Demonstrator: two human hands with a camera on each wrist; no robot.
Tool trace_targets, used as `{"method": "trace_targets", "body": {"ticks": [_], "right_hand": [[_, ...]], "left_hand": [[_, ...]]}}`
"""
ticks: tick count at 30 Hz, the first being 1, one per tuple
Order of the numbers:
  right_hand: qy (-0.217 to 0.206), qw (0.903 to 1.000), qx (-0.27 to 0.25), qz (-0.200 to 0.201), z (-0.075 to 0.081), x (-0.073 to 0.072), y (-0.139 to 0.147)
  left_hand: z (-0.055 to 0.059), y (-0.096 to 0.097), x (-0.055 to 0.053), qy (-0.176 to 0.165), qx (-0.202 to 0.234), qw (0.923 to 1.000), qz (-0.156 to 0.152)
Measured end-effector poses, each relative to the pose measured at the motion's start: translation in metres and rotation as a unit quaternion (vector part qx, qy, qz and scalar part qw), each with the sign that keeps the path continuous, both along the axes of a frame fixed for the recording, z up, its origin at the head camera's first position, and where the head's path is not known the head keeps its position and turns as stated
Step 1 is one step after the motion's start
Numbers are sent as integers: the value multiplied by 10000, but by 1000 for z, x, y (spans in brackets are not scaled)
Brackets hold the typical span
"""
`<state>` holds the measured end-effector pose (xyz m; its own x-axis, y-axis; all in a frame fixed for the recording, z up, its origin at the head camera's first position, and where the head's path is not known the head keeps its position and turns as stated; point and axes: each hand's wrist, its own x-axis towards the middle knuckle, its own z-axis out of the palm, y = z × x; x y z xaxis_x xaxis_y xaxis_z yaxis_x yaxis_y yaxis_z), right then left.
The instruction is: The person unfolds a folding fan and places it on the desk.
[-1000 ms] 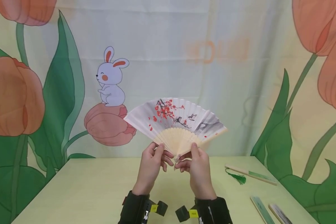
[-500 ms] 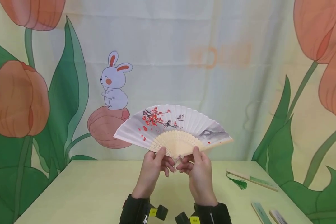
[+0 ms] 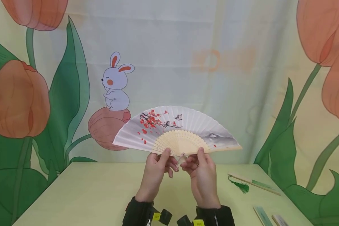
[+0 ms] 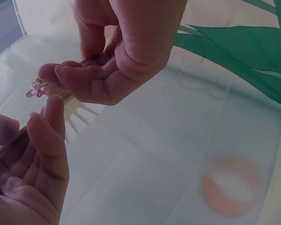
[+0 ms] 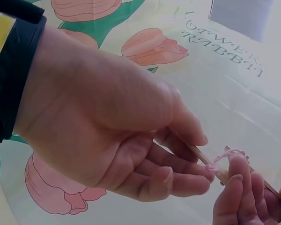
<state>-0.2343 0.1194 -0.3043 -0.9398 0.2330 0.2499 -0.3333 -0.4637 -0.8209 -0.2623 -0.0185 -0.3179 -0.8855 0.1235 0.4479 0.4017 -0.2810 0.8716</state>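
Observation:
A folding fan (image 3: 183, 125), spread wide into nearly a half circle, is held up over the table. Its white leaf bears red blossoms, small birds and a grey landscape above pale wooden ribs. My left hand (image 3: 155, 172) pinches the left guard stick, thumb in front and fingers behind. The right hand (image 3: 204, 175) grips the right guard stick in the same way. Between the hands sits the fan's pivot, where a pink cord (image 5: 213, 165) is looped in the right wrist view. The left wrist view shows both hands close together at that pivot.
On the pale yellow table (image 3: 87, 191), a closed fan (image 3: 255, 183) with a green tassel (image 3: 240, 185) lies at the right. Nearer the front right are a green closed fan (image 3: 262, 216) and a grey-patterned one (image 3: 279, 219). A printed curtain (image 3: 169, 62) hangs behind.
The fan has spread wider, its left edge swinging down to the left and its right edge down to the right. Both hands sit slightly lower in view and keep their grip.

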Motion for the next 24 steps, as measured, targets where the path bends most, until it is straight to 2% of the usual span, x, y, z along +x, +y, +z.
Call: {"method": "trace_targets", "body": {"ticks": [7,15,20,24], "right_hand": [[201,9997,-51,151,3,0,-3],[288,9994,-4,204,3,0,-9],[162,9996,-67,239,2,1,-10],[131,9996,-85,253,1,0,-10]], "left_hand": [[3,-1,-2,70,-90,9999,5],[2,-5,-5,128,-45,9997,-203],[-1,-5,-5,-15,-23,9999,-116],[-3,-6,-6,-1,42,9999,-102]]}}
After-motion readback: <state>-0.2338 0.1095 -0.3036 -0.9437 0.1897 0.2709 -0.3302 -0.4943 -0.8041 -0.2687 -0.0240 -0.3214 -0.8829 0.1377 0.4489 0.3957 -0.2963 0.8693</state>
